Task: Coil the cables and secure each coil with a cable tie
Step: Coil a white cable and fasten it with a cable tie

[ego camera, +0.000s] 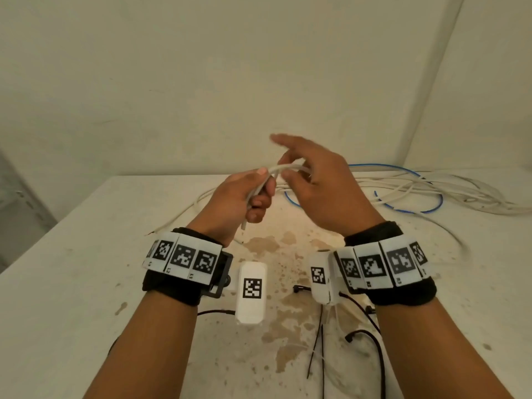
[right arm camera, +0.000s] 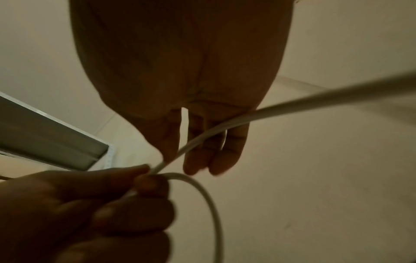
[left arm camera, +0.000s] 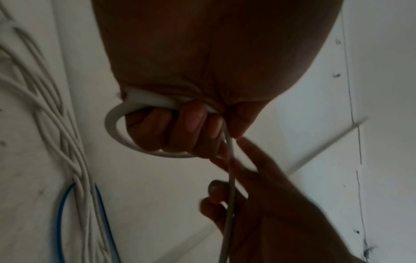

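The left hand clamps the thin, springy white round cable – grip crossings; right hand guides it, fingers loose.

Both hands, left hand beside right hand, hover above the stained white tabletop; a tangle of white and blue cables lies behind-right, thin black cable ties lie nearest.
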